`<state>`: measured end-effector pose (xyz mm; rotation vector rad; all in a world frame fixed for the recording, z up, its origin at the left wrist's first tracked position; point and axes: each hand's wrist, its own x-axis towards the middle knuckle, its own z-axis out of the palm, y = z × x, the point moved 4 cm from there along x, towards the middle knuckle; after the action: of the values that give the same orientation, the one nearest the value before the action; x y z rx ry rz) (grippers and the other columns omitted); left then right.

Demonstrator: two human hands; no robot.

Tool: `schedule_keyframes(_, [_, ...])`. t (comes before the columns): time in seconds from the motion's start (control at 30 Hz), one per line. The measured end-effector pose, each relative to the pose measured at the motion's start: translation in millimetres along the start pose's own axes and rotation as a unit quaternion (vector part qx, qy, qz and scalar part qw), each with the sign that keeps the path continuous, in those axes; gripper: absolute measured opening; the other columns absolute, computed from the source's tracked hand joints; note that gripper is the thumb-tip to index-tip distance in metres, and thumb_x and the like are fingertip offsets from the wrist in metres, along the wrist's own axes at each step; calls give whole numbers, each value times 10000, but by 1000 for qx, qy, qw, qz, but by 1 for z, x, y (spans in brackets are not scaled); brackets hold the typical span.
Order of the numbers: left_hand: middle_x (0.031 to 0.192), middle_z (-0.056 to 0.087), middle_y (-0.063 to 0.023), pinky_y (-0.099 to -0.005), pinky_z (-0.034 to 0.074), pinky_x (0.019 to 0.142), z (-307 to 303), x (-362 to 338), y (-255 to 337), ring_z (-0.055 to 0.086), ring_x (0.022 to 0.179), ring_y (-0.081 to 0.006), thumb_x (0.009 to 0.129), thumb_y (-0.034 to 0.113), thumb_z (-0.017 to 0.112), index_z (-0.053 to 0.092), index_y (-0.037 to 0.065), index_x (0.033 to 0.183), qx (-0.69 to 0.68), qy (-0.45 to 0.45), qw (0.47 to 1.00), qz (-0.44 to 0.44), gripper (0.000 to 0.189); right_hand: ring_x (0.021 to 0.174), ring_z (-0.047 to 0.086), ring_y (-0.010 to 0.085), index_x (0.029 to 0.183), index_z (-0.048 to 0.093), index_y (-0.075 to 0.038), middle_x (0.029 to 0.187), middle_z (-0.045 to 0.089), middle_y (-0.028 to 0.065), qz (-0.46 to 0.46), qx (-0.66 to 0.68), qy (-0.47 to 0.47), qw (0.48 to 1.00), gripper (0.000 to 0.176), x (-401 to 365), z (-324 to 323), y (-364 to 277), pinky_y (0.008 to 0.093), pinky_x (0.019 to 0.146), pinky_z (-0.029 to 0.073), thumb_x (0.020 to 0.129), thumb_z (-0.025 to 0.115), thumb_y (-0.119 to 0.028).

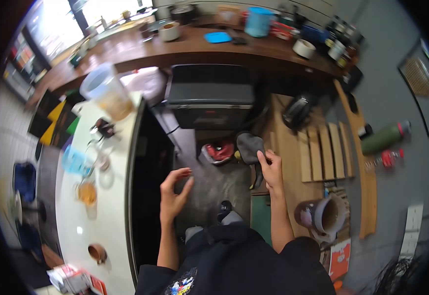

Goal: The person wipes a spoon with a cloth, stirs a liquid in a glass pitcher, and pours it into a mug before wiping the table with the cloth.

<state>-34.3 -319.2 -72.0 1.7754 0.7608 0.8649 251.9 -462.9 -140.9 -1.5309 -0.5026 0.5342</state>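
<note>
My right hand pinches a dark grey cloth between thumb and fingers. The cloth hangs limp from my grip, its lower end trailing down past my fingers. Over the floor between the two counters, my left hand is raised with nothing in it, thumb and fingers curved apart. Beyond the hands, a red and white bag sits low near the floor, partly overlapped by nothing but close to the cloth in this view.
A white counter on my left bears a large clear plastic jug, an amber drink glass and a brown cup. Ahead stands a black lidded box. To my right are a black kettle, wooden slats and a large pitcher.
</note>
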Motion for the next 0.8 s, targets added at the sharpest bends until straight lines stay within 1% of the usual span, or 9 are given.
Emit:
schedule_keyframes(0.07, [1033, 700, -99, -302, 498, 897, 64, 13, 2, 658, 988, -163, 881, 33, 681, 653, -6, 1139, -53, -107, 993, -4, 262, 657, 513, 184, 852, 680, 45, 767, 611, 76, -199, -185, 121, 955, 209, 11, -46, -16, 339, 627, 410, 856, 739, -155])
schedule_keyframes(0.1, [1031, 702, -88, -296, 494, 896, 91, 17, 7, 652, 975, -146, 901, 47, 663, 647, -5, 1165, -80, -151, 985, -2, 269, 653, 515, 252, 866, 677, 56, 769, 590, 126, -183, -239, 158, 940, 218, 13, -67, -25, 344, 624, 409, 813, 765, -136])
schedule_keyframes(0.2, [1025, 698, -70, -291, 489, 896, 160, 19, 14, 638, 954, -124, 936, 79, 637, 638, -12, 1183, -149, -272, 950, -28, 263, 618, 529, 178, 829, 667, 58, 709, 600, 119, -107, -204, 272, 934, 193, 26, -137, -26, 325, 577, 397, 843, 742, -119])
schedule_keyframes(0.3, [1055, 695, -71, -292, 483, 901, 198, 14, 25, 634, 985, -127, 959, 122, 633, 631, -8, 1194, -156, -357, 921, -28, 269, 583, 560, 104, 1020, 640, 85, 702, 623, 63, -41, 9, 359, 933, 158, 19, -195, -22, 256, 549, 451, 931, 651, -45])
schedule_keyframes(0.33, [1084, 693, -76, -303, 475, 919, 204, 11, 26, 633, 1018, -138, 965, 133, 631, 629, -1, 1198, -156, -384, 909, -40, 270, 848, 673, 163, 1176, 617, 77, 974, 691, 136, -81, 59, 373, 923, 262, 17, -209, -16, 255, 744, 521, 952, 630, -58])
schedule_keyframes(0.4, [1088, 694, -76, -303, 477, 920, 211, 6, 21, 632, 1014, -140, 964, 145, 634, 631, 2, 1198, -149, -406, 900, -42, 275, 1248, 561, 311, 1466, 319, 74, 1405, 486, 256, -167, 5, 402, 900, 601, 6, -218, -30, 334, 1002, 468, 946, 609, -10])
schedule_keyframes(0.43, [1092, 695, -76, -304, 479, 920, 213, 5, 17, 632, 1011, -141, 964, 157, 638, 633, 5, 1198, -143, -417, 896, -45, 279, 1418, 358, 359, 1537, 180, 19, 1555, 271, 265, -133, 18, 386, 913, 731, 1, -213, -28, 371, 1101, 373, 946, 609, -15])
schedule_keyframes(0.6, [1023, 700, -73, -283, 507, 857, 178, 5, -4, 634, 932, -125, 954, 161, 653, 641, -11, 1188, -112, -350, 928, -59, 291, 1110, 620, 220, 1465, 356, 13, 1321, 583, 200, 51, 7, 113, 992, 636, 3, -118, 23, 331, 938, 501, 929, 675, -114])
schedule_keyframes(0.8, [1046, 698, -74, -284, 509, 875, 56, -7, -32, 643, 950, -120, 957, 124, 639, 644, 2, 1184, -87, -133, 982, -104, 257, 921, 684, 158, 1189, 611, 35, 1011, 718, 135, 27, 15, -235, 972, 284, 6, 89, 40, 281, 840, 537, 939, 651, -94])
